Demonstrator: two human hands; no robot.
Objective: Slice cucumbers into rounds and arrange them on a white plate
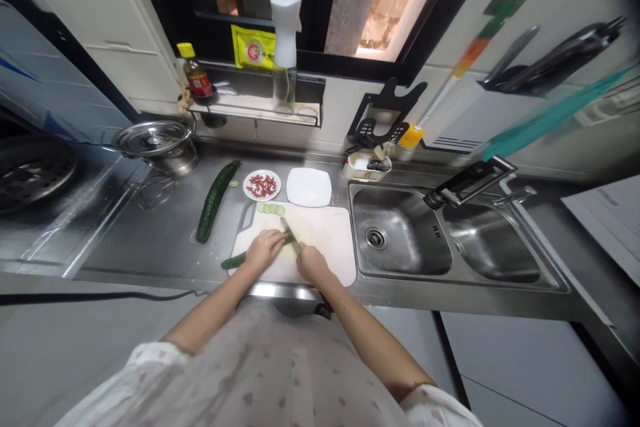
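My left hand (266, 248) is closed over a green cucumber (234, 261) that lies across the white cutting board (327, 240). One end of the cucumber sticks out past the board's left edge. In my right hand (313, 263) is a knife (289, 229), its blade at the cucumber's right end, close to my left fingertips. Several pale cucumber slices (271, 209) lie in a row along the board's upper left. A whole dark green cucumber (216, 203) rests on the steel counter to the left. Behind the board stand a plate of chopped red pieces (262, 185) and a white square plate (309, 187).
To the right is a double steel sink (405, 233) with a black faucet (465, 183). A lidded steel pot (165, 147) stands at the back left. A wall rack (255, 113) carries a sauce bottle (198, 75) and a spray bottle (285, 53). A small cucumber end (233, 183) lies behind the board.
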